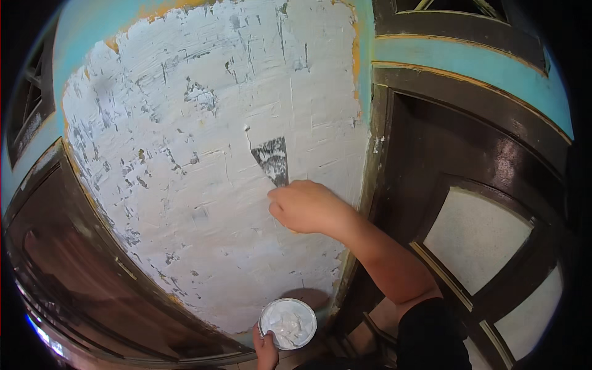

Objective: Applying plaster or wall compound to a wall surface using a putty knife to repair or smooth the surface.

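My right hand grips a putty knife by its handle, with the wide blade, smeared with white filler, lying against the patchy white-skimmed wall just right of the middle. A small bead of filler sits on the wall left of the blade's tip. At the bottom, my left hand holds a round white tub of white paste, its thumb over the rim. Grey spots show through the coat, mostly on the left part of the wall, and orange and turquoise paint border it.
A dark brown door with pale panels stands at the right, beside the wall. Another brown door is at the left, with dark frames above it. A sliver of tiled floor shows at the bottom.
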`<action>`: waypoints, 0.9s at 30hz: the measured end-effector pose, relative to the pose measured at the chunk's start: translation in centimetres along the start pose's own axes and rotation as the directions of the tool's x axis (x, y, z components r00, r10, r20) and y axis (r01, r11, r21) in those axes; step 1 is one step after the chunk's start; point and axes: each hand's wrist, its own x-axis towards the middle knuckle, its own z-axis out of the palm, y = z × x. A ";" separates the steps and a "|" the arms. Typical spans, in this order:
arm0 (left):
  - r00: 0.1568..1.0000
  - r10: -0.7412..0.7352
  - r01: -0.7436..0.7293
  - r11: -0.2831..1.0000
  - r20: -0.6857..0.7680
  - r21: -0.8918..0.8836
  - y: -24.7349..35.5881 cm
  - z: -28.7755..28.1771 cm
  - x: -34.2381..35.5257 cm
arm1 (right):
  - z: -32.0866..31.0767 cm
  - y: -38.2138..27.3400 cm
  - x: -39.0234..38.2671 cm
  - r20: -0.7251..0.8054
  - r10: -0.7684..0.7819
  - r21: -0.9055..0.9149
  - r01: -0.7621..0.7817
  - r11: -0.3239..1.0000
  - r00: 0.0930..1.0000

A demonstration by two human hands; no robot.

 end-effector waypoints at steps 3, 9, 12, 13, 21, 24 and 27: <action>0.999 -0.017 0.015 0.999 -0.040 -0.050 -0.2 0.0 0.0 | 1.1 0.1 -1.7 0.010 0.005 -0.004 -0.005 1.000 1.000; 0.942 -0.325 0.335 0.922 -0.084 0.193 1.7 -0.3 -1.6 | -0.7 -0.5 -4.9 -0.066 -0.072 -0.077 0.067 0.995 0.995; 0.948 -0.280 0.311 0.913 -0.151 0.262 2.1 0.2 -1.7 | -2.8 -1.6 -3.8 -0.171 -0.117 -0.103 0.100 0.990 0.978; 0.933 -0.357 0.359 0.910 -0.051 0.208 2.7 -0.1 -1.6 | -3.1 -2.0 -3.3 -0.187 -0.134 -0.097 0.118 0.988 0.973; 1.000 -0.015 0.015 1.000 0.003 -0.023 0.9 1.1 0.1 | -2.6 -1.7 1.3 -0.236 -0.142 -0.029 0.139 0.990 0.961; 1.000 -0.008 0.007 0.999 -0.023 -0.054 0.4 0.7 0.2 | -1.4 -1.6 1.3 -0.134 -0.078 0.012 0.080 0.997 0.988; 0.999 0.021 -0.020 0.999 -0.032 0.026 0.4 0.5 0.4 | -0.9 -1.3 1.0 -0.118 -0.094 0.037 0.099 0.994 0.989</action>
